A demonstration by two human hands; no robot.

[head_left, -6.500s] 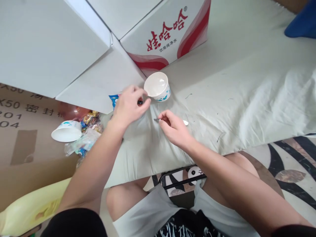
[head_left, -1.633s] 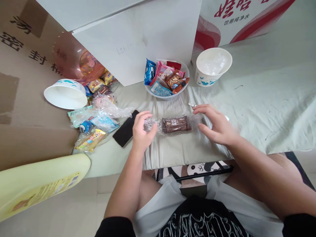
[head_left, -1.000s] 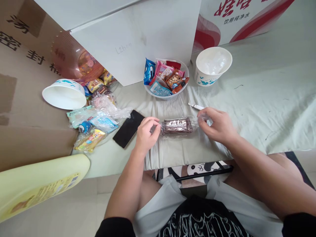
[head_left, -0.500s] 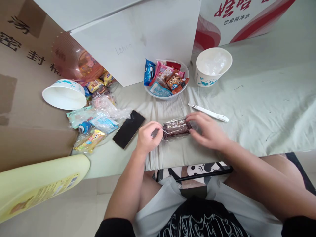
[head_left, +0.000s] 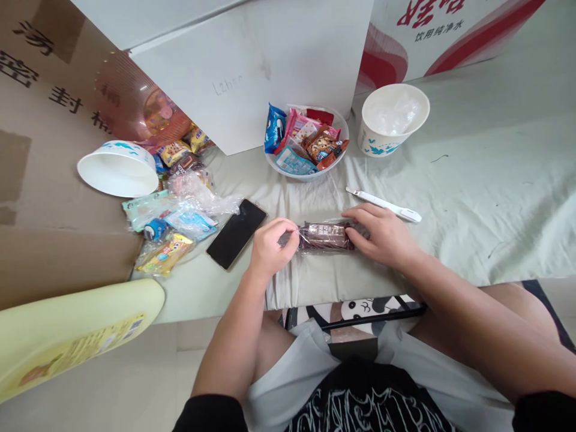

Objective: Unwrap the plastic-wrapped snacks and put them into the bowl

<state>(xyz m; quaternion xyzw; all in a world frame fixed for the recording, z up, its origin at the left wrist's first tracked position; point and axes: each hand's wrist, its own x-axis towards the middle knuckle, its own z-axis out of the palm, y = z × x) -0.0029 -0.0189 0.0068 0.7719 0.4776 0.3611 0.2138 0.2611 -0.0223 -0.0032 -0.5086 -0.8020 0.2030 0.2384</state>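
A brown packaged snack (head_left: 326, 236) in clear plastic film lies flat on the cloth between my two hands. My left hand (head_left: 275, 241) pinches the film at the snack's left end, thumb and forefinger pressed together. At the other end, my right hand (head_left: 380, 234) rests with its thumb and fingertips around the snack's right edge. Just behind that hand lies a white utility knife (head_left: 384, 204) with its tip pointing left. A dark phone (head_left: 236, 234) sits to the left of my left hand.
Behind the snack stands a clear bowl (head_left: 294, 176) of wrapped snacks. A paper tub (head_left: 382, 146) holding clear plastic is to its right. Wrapped snacks (head_left: 167, 252) and a tipped paper bowl (head_left: 117, 171) lie at left, by a brown carton (head_left: 54, 180). White boxes (head_left: 252, 78) stand behind.
The snack now lies flatter, its label turned more upward. My right hand has settled against its right end. My left hand keeps its pinch. The whole view has shifted slightly.
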